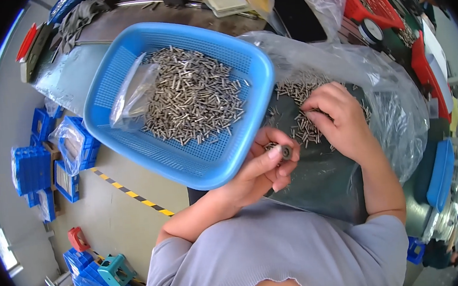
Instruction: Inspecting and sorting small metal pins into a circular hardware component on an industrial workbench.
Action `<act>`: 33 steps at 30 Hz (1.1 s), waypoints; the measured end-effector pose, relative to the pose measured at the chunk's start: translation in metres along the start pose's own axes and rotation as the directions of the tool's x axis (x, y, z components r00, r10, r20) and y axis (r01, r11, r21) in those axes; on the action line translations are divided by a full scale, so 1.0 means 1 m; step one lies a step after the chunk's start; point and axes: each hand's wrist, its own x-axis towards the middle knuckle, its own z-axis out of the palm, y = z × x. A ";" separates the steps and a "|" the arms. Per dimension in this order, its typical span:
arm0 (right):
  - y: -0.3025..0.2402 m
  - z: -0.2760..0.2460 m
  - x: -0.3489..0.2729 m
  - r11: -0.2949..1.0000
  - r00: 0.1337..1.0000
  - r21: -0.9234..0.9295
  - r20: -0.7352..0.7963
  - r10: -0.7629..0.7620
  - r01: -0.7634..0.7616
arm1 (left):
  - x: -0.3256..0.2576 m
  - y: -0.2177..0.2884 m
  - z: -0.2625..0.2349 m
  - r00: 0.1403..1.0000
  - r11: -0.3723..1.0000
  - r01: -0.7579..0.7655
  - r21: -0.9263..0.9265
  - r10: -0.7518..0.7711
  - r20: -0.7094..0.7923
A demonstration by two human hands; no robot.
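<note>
Left hand (266, 164) pinched shut on a small dark ring (285, 151), held just off the blue basket (123, 59) rim. Right hand (335, 117) fingers curled together, picking at loose metal pins (300, 131) on the dark table (319, 178) inside a clear bag (394, 101). Basket holds a pin heap (195, 94) and a small plastic bag (135, 94).

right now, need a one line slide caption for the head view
Left hand pinches a small dark ring-shaped part beside a blue plastic mesh basket of short metal pins; right hand sorts loose pins.
</note>
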 end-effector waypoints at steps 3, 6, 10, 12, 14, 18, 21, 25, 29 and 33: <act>0.002 -0.002 -0.003 0.999 1.000 -0.025 0.018 0.020 -0.020 | 0.001 0.000 0.000 1.000 1.000 -0.016 -0.002 0.016 0.006; 0.002 -0.002 -0.006 0.999 0.999 -0.035 0.045 0.020 -0.019 | 0.002 -0.002 -0.002 1.000 1.000 -0.009 -0.010 0.009 0.022; 0.002 0.001 -0.006 0.999 0.995 0.005 0.088 -0.038 0.038 | 0.002 -0.001 -0.002 1.000 1.000 0.009 0.002 -0.009 0.028; -0.003 0.004 -0.005 0.997 0.995 0.025 0.065 -0.071 0.070 | 0.003 -0.001 -0.002 0.999 1.000 0.007 0.002 -0.007 0.034; -0.009 0.007 -0.005 0.994 0.994 -0.052 0.059 -0.097 0.100 | 0.001 -0.001 -0.002 0.999 1.000 0.002 -0.006 -0.001 0.043; -0.010 0.015 -0.007 0.990 0.990 -0.054 0.046 -0.130 0.133 | -0.001 -0.002 0.001 1.000 1.000 0.024 -0.019 -0.023 0.014; -0.014 0.014 -0.009 0.990 0.989 -0.040 0.072 -0.129 0.132 | -0.004 -0.001 0.000 0.998 0.997 0.055 -0.048 -0.054 0.012; -0.014 0.016 -0.009 0.989 0.988 -0.036 0.061 -0.142 0.145 | -0.006 -0.001 0.000 0.998 0.997 0.055 -0.056 -0.054 0.012; -0.015 0.007 -0.004 0.993 0.998 0.110 0.031 -0.050 0.046 | -0.002 -0.002 0.001 1.000 1.000 0.018 -0.012 -0.018 -0.023; -0.018 -0.002 -0.007 0.811 0.955 0.505 0.119 0.273 -0.295 | 0.006 -0.001 0.002 0.999 1.000 -0.002 0.002 0.002 -0.048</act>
